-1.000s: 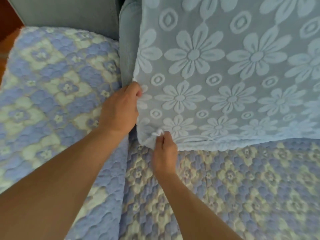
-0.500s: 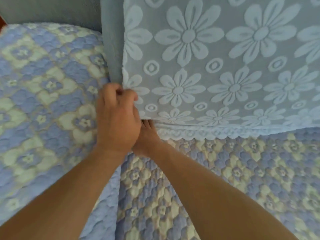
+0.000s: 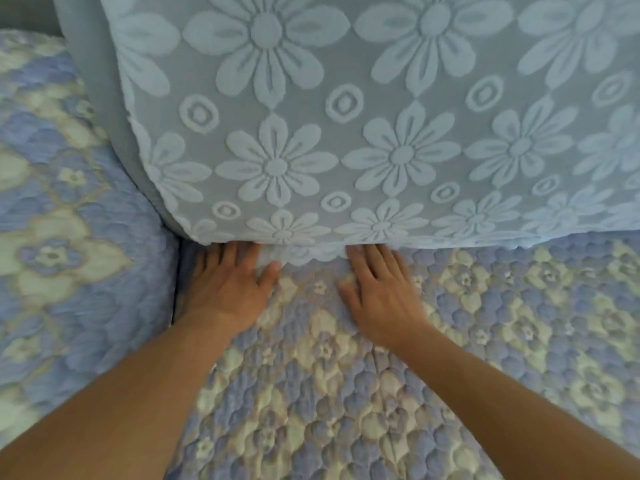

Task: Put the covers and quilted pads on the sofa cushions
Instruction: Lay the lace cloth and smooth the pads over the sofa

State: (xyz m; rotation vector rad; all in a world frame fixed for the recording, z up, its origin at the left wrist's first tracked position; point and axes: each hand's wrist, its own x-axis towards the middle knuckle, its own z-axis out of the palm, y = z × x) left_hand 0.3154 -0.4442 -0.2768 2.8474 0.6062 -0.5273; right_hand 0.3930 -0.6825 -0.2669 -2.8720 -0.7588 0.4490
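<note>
A pale blue lace cover (image 3: 381,133) with raised daisy flowers hangs over the sofa's back cushion (image 3: 100,109). Its scalloped lower edge meets the quilted seat pad (image 3: 502,323), patterned in blue and cream. My left hand (image 3: 228,285) lies flat on the seat pad with straight fingers pushed under the cover's bottom edge at the left corner. My right hand (image 3: 377,292) lies flat beside it, fingertips also slid under the edge. The fingertips of both hands are hidden in the gap between back cushion and seat.
A second quilted pad (image 3: 69,237) in the same blue and cream pattern covers the armrest on the left, close against my left wrist. The grey-blue side of the back cushion shows between the lace cover and the armrest.
Both hands let go of the cover's lower left corner and moved down. They now lie flat on the seat pad, spread apart, fingers pushed under the cover's edge. The camera has moved closer.
</note>
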